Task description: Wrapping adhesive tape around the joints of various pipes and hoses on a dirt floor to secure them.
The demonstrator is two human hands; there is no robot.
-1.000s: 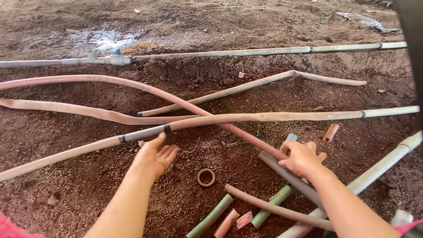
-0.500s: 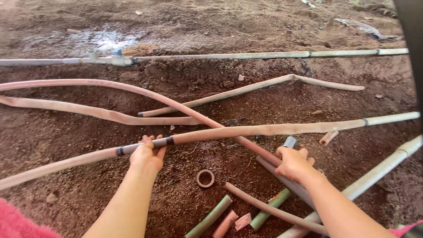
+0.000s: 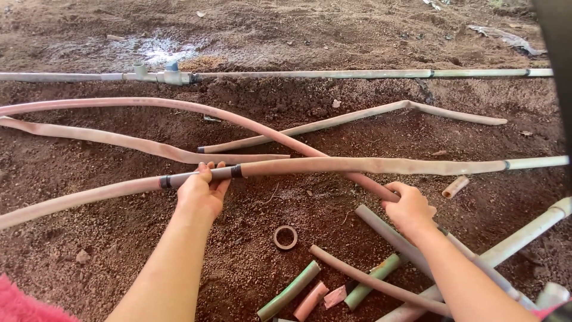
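Our left hand (image 3: 202,194) is now wrapped around the dark grey coupling (image 3: 202,176) that joins two lengths of the long dusty pipe (image 3: 369,165) lying across the soil; a second ago that hand was open above it, so the grip is fresh. Our right hand (image 3: 410,209) has closed too, its fingers curled over the lower end of the pink curved pipe (image 3: 179,105), where that pipe meets a grey pipe stub (image 3: 381,229); earlier it was spread flat. Both hands are thus clamped on separate pipes, well apart from each other, and the joined pipe has shifted nearer to us. Between the hands a small ring (image 3: 285,237) lies on the dirt. Closer to us are short offcuts, a green piece (image 3: 290,290) and a pink piece (image 3: 311,300). Farther out a flattened pink hose (image 3: 119,141) lies, and beyond it a straight grey line with a tee fitting (image 3: 156,74) crosses the ground.
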